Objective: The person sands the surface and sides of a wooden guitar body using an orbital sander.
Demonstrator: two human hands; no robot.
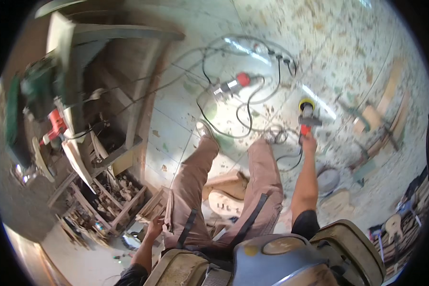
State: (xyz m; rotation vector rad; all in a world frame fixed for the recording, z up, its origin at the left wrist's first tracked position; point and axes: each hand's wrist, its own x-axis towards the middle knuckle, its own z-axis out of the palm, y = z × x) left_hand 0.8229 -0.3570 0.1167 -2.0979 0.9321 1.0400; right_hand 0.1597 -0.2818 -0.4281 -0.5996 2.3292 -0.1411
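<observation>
My right hand (308, 142) is closed around the red rear body of an angle grinder (306, 127), held out over the floor. A yellow-edged round disc (306, 104) sits at its far end, and its dark cable trails off toward the left. My left hand (155, 228) hangs low beside my left thigh, close to some wooden pieces (152, 206). It is small and blurred, so whether its fingers are curled or apart does not show. Between my legs lies a pale wooden guitar-shaped body (225, 202) with dark slots cut in it.
A second red-and-grey power tool (232, 85) lies ahead on the tiled floor among looping cables (249, 112). To the left stands a wooden bench frame (145, 90) carrying a red tool (56, 125). A crate of wood scraps (107, 200) is below it. Clamped curved wood (383, 128) lies right.
</observation>
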